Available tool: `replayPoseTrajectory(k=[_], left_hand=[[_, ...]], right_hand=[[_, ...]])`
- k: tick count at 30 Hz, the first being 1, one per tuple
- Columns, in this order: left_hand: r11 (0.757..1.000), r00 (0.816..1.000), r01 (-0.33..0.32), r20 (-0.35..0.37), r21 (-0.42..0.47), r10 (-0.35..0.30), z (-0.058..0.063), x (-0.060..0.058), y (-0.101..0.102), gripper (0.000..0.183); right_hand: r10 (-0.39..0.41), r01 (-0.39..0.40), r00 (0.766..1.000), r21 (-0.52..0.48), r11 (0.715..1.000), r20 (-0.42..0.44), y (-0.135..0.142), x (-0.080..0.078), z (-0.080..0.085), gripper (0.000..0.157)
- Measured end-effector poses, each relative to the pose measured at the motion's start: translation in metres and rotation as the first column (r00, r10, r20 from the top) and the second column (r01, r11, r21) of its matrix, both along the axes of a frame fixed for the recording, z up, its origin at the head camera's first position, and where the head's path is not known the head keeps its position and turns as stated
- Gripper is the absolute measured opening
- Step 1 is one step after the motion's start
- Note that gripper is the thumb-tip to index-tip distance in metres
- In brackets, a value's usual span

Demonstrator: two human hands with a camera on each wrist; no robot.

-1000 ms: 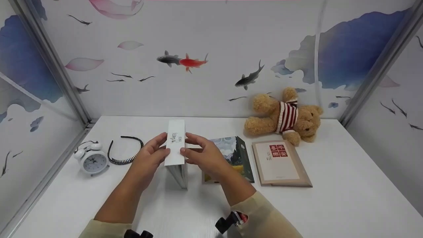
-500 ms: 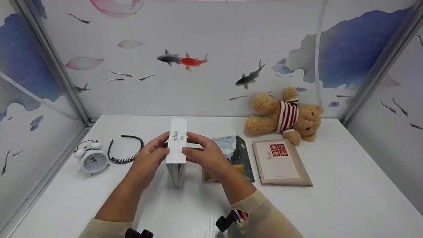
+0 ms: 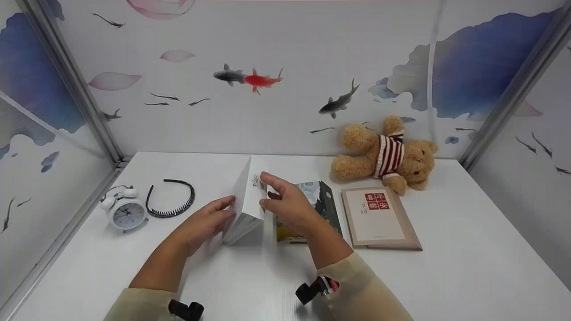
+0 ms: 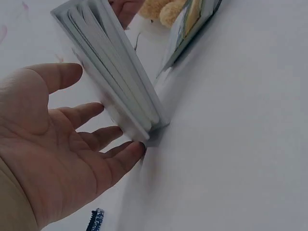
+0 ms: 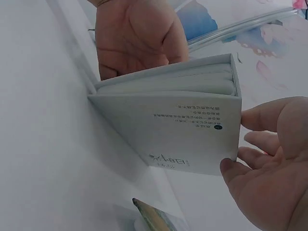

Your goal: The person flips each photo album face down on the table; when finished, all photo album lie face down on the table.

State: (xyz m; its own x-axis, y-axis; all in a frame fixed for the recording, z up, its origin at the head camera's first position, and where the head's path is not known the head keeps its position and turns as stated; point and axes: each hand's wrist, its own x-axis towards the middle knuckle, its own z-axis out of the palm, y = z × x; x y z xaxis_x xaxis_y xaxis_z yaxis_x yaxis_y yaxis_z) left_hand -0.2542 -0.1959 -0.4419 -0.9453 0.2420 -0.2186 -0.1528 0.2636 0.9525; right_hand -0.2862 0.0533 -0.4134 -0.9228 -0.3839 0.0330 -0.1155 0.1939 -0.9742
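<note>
A white hardcover book (image 3: pixel 253 196) stands on its page edges with its spine up, leaning so that the spine is to the right. My left hand (image 3: pixel 201 229) lies along its left cover; in the left wrist view the outstretched fingertips meet that cover (image 4: pixel 108 103). At the spine, my right hand (image 3: pixel 292 206) touches the right edge with thumb and fingertips. The right wrist view shows the printed cover (image 5: pixel 178 127) and the right hand (image 5: pixel 276 159) with lightly bent fingers along the edge. Pages show slightly fanned between the covers.
Beside the right hand lies a landscape-covered book (image 3: pixel 328 209), partly hidden by the forearm. Farther right are a beige book (image 3: pixel 379 218) and a teddy bear (image 3: pixel 388 156) in a striped top. A white alarm clock (image 3: pixel 127 211) and black headband (image 3: pixel 171 214) are at left.
The white book has tipped, its spine moving right and its left cover coming into sight. The left hand has slid lower along that cover, while the right hand has shifted slightly right.
</note>
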Motion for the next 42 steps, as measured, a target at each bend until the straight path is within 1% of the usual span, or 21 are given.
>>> replayPoseTrajectory(k=[4,8,11,14,16,21,25,27,32,35,38,40,42], left_hand=[[0.995,0.998,-0.059,-0.019,-0.077,0.058,-0.003,-0.003,-0.004,0.069],[0.978,0.994,-0.105,-0.033,-0.18,0.101,-0.007,-0.005,-0.007,0.076],[0.961,0.992,-0.123,-0.044,-0.247,0.116,-0.01,-0.006,-0.008,0.078],[0.952,0.992,-0.128,-0.051,-0.277,0.118,-0.011,-0.006,-0.008,0.078],[0.949,0.991,-0.13,-0.059,-0.286,0.118,-0.011,-0.006,-0.007,0.078],[0.947,0.991,-0.13,-0.07,-0.293,0.115,-0.011,-0.007,-0.005,0.075],[0.947,0.991,-0.129,-0.068,-0.294,0.114,-0.01,-0.007,-0.003,0.074],[0.943,0.991,-0.127,-0.075,-0.307,0.109,-0.01,-0.008,-0.003,0.074],[0.938,0.991,-0.12,-0.096,-0.326,0.094,-0.013,-0.01,-0.005,0.074],[0.944,0.991,-0.122,-0.096,-0.306,0.097,-0.015,-0.01,-0.008,0.074],[0.956,0.989,-0.134,-0.094,-0.26,0.113,-0.016,-0.008,-0.009,0.073],[0.962,0.987,-0.149,-0.088,-0.229,0.132,-0.015,-0.007,-0.009,0.07],[0.964,0.984,-0.168,-0.099,-0.206,0.15,-0.011,-0.005,-0.009,0.067]], right_hand=[[-0.018,0.017,1.0,0.049,0.999,0.012,-0.001,0.0,-0.004,0.066],[-0.029,0.022,0.998,0.138,0.99,0.047,-0.002,0.0,-0.008,0.073],[-0.053,0.034,0.995,0.211,0.977,0.083,-0.002,0.001,-0.012,0.073],[-0.095,0.063,0.988,0.254,0.965,0.118,-0.002,0.001,-0.017,0.073],[-0.109,0.071,0.985,0.266,0.961,0.13,-0.001,0.001,-0.02,0.074],[-0.119,0.081,0.985,0.266,0.96,0.129,0.001,-0.003,-0.027,0.076],[-0.132,0.092,0.98,0.251,0.964,0.147,0.002,-0.006,-0.029,0.077],[-0.129,0.089,0.98,0.245,0.966,0.15,0.003,-0.007,-0.03,0.077],[-0.125,0.088,0.98,0.235,0.968,0.151,0.003,-0.008,-0.03,0.077],[-0.138,0.099,0.979,0.239,0.966,0.153,0.002,-0.008,-0.031,0.077],[-0.154,0.114,0.976,0.241,0.964,0.151,0.003,-0.007,-0.029,0.072],[-0.164,0.126,0.975,0.241,0.962,0.148,0.006,-0.005,-0.024,0.068],[-0.167,0.135,0.975,0.211,0.968,0.146,0.012,-0.005,-0.015,0.064]])
